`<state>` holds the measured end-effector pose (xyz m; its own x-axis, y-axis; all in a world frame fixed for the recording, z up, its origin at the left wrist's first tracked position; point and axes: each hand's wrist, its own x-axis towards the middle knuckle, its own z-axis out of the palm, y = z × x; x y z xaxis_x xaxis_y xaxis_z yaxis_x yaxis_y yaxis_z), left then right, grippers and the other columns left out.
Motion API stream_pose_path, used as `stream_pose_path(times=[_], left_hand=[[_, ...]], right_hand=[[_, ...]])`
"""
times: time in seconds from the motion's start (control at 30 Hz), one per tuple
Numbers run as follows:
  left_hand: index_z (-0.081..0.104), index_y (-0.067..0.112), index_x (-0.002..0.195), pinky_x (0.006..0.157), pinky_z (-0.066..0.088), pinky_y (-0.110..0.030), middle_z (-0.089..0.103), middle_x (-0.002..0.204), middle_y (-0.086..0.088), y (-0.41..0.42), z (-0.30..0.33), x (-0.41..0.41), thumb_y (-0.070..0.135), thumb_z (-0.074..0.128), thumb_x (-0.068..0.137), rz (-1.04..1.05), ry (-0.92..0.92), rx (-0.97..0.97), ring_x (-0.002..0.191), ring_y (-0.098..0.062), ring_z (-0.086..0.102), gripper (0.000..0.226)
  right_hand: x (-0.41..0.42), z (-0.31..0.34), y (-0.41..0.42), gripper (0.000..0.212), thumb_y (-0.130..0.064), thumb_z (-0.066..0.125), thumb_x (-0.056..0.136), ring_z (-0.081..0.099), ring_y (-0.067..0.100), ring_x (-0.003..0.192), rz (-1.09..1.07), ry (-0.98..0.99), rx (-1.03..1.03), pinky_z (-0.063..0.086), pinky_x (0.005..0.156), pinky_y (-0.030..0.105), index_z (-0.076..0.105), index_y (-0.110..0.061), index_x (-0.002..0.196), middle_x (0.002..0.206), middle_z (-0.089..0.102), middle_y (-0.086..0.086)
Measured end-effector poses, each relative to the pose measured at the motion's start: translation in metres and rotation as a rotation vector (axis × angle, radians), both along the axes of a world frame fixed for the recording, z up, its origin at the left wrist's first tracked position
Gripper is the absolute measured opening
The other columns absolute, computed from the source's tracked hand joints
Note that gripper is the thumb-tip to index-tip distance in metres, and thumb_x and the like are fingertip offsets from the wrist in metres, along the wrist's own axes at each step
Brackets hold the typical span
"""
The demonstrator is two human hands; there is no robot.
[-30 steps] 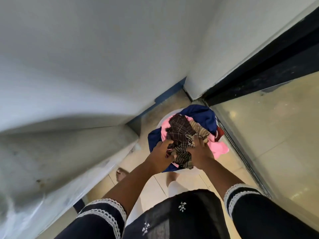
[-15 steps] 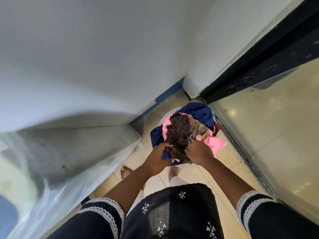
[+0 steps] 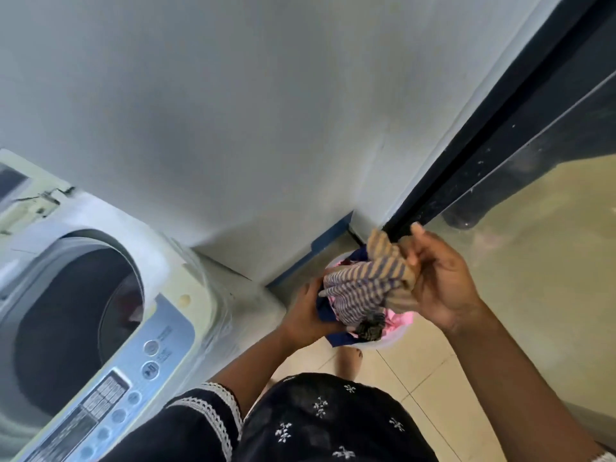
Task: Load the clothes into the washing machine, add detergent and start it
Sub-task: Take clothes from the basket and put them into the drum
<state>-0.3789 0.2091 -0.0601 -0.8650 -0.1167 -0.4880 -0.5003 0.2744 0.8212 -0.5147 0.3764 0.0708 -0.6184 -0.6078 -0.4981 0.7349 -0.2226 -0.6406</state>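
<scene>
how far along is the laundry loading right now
Early. The top-loading white washing machine stands open, some cloth seemingly already in its drum. In hand: left hand and right hand grip a brown striped garment above the white basket, where pink and navy clothes remain. Detergent and starting are left.

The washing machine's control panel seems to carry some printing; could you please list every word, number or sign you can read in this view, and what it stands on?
No text can be read anywhere in this view.
Control panel of the washing machine: small print beside the round buttons and in the display block, too blurred to read.
Round button: a symbol, not clear enough to name.
Clothes, wall and floor: no lettering visible.
</scene>
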Motion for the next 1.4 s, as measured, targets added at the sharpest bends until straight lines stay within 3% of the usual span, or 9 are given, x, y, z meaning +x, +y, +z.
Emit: stream_pose_path(times=[0.13,0.3,0.37,0.5,0.77,0.87,1.13,1.27,1.4], left_hand=[[0.054,0.030,0.126,0.096,0.050,-0.028,0.056,0.128,0.007,-0.002,0.026,0.007,0.025,0.068,0.088,0.147,0.094,-0.017,0.116,-0.008,0.055,0.042],[0.060,0.018,0.107,0.075,0.048,-0.014,0.066,0.096,0.008,-0.014,0.062,0.022,0.000,0.058,0.091,0.357,0.245,0.091,0.088,0.001,0.062,0.024],[0.060,0.013,0.106,0.076,0.053,-0.023,0.066,0.095,0.002,-0.020,0.075,0.029,-0.005,0.056,0.090,0.387,0.292,0.139,0.090,-0.006,0.063,0.024],[0.059,0.013,0.107,0.081,0.054,-0.030,0.066,0.100,-0.003,-0.029,0.091,0.040,-0.007,0.050,0.086,0.412,0.329,0.203,0.097,-0.018,0.063,0.031],[0.037,0.035,0.139,0.091,0.041,-0.003,0.042,0.139,0.020,-0.063,0.107,0.083,0.030,0.070,0.082,0.350,0.279,0.286,0.121,0.013,0.044,0.067],[0.040,0.033,0.137,0.090,0.052,-0.020,0.056,0.127,0.013,-0.079,0.106,0.105,0.019,0.077,0.082,0.296,0.189,0.297,0.111,0.000,0.058,0.068],[0.060,0.024,0.118,0.078,0.057,-0.033,0.072,0.111,-0.001,-0.113,0.128,0.134,0.001,0.038,0.100,0.816,0.293,0.459,0.102,-0.020,0.068,0.037],[0.058,0.022,0.122,0.075,0.058,-0.034,0.072,0.107,-0.004,-0.136,0.127,0.158,0.013,0.039,0.104,0.964,0.349,0.608,0.092,-0.018,0.071,0.028],[0.059,0.019,0.111,0.060,0.055,-0.020,0.071,0.092,0.003,-0.156,0.121,0.177,0.016,0.042,0.103,1.059,0.319,0.590,0.075,-0.005,0.068,0.018]], right_hand=[[0.003,0.019,-0.001,0.037,-0.040,0.068,0.086,0.051,0.022,0.063,-0.075,0.118,0.059,0.040,0.060,0.029,0.053,-0.013,0.066,0.069,0.051,0.013],[0.015,-0.012,0.010,0.005,-0.019,0.069,0.089,0.062,0.020,0.084,0.242,0.747,0.978,0.048,0.075,0.031,0.065,-0.021,0.087,0.096,0.066,0.004],[0.026,-0.024,0.010,0.040,-0.021,0.078,0.081,0.055,0.020,0.106,0.433,0.928,1.115,0.042,0.086,0.028,0.059,-0.026,0.116,0.120,0.050,0.003],[0.066,-0.026,-0.025,0.091,-0.026,0.088,0.069,0.035,0.009,0.125,0.650,1.027,0.828,0.034,0.105,0.029,0.037,-0.038,0.143,0.139,0.029,-0.009],[0.103,-0.014,-0.088,0.036,-0.002,0.061,0.091,0.070,0.022,0.101,0.263,0.372,0.399,0.059,0.078,0.032,0.063,-0.023,0.121,0.113,0.073,0.005],[0.106,-0.003,-0.099,0.032,-0.005,0.053,0.091,0.069,0.030,0.102,0.200,0.076,0.027,0.059,0.082,0.043,0.061,-0.002,0.121,0.116,0.070,0.019],[0.123,-0.002,-0.121,0.067,0.009,0.077,0.073,0.065,0.027,0.110,0.632,0.462,0.356,0.054,0.091,0.030,0.051,-0.007,0.132,0.125,0.066,0.012],[0.143,0.008,-0.147,0.109,-0.027,0.099,0.045,0.060,0.021,0.124,0.718,0.144,-0.049,0.053,0.098,0.035,0.043,-0.017,0.138,0.133,0.065,0.001],[0.175,0.005,-0.196,0.079,-0.031,0.081,0.079,0.055,0.039,0.127,0.753,-0.064,-0.084,0.045,0.098,0.067,0.041,-0.010,0.144,0.142,0.054,0.018]])
